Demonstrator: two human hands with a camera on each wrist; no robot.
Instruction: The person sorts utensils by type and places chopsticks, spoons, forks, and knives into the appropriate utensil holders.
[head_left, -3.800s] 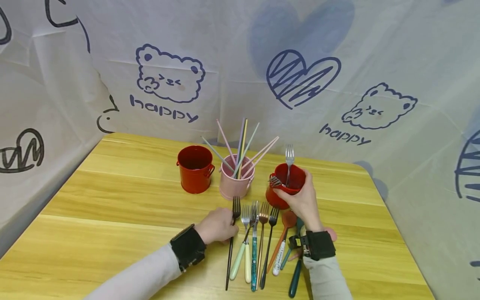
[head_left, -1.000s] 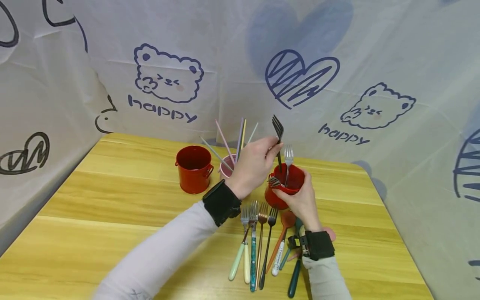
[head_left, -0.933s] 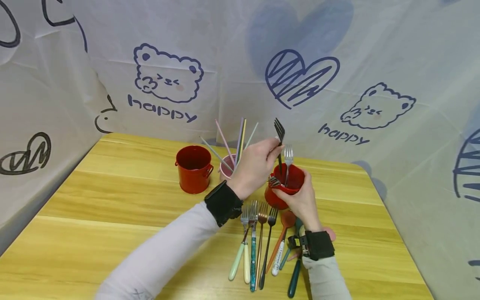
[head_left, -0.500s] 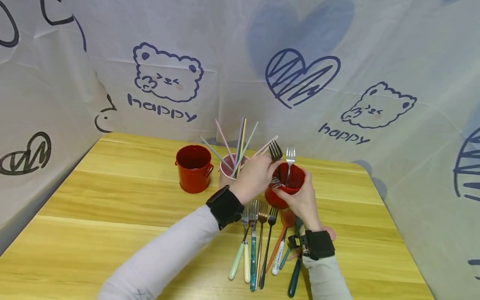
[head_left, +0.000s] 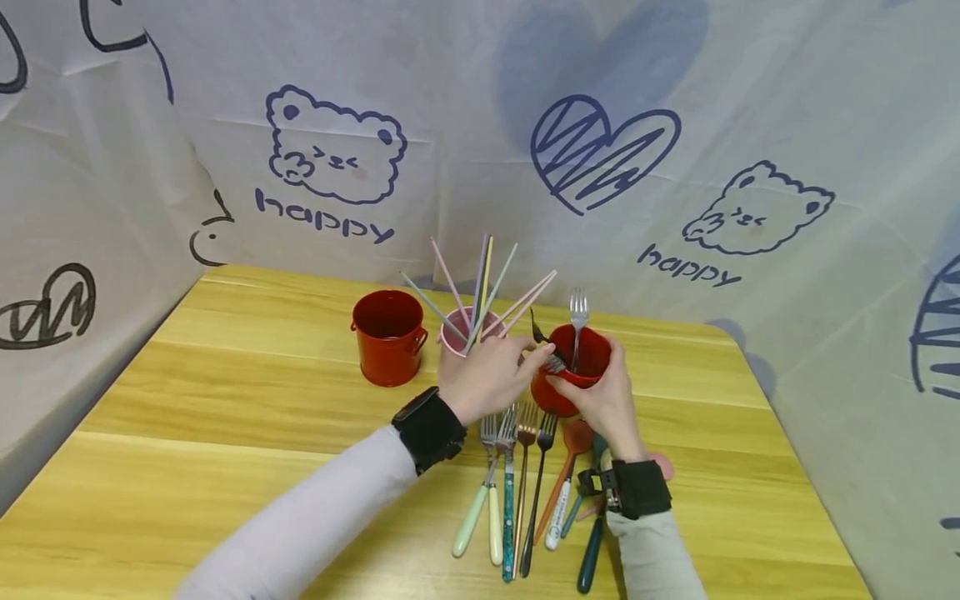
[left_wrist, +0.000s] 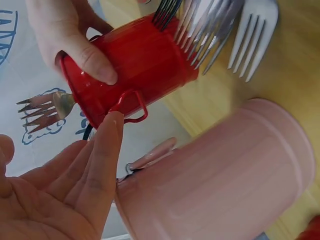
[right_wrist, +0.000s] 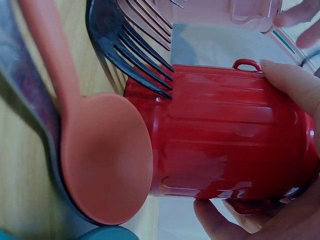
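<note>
My right hand (head_left: pixel 609 404) grips a red bucket (right_wrist: pixel 225 135) by its rim, thumb on the near side. Out of this bucket stick a silver fork (head_left: pixel 579 307), a dark fork (head_left: pixel 537 331) leaning left, and another fork whose tines (head_left: pixel 553 363) show at the rim. My left hand (head_left: pixel 483 382) is just left of the bucket, beside its handle; in the left wrist view its fingers (left_wrist: pixel 102 165) are straight and hold nothing. Below the bucket lie several forks, among them a teal-handled one (head_left: pixel 508 517) and a black one (right_wrist: pixel 120 45).
A pink bucket (left_wrist: pixel 215 185) with thin pastel sticks (head_left: pixel 480 283) stands close to my left hand. Farther left is a second red bucket (head_left: pixel 387 346). An orange spoon (right_wrist: pixel 107 155) and a dark-green-handled utensil (head_left: pixel 591 558) lie under and beside my right wrist.
My left hand took a black fork from the row, lifted it and lowered it into the red bucket. It has now let go and drawn back left. The right hand has stayed on the bucket.
</note>
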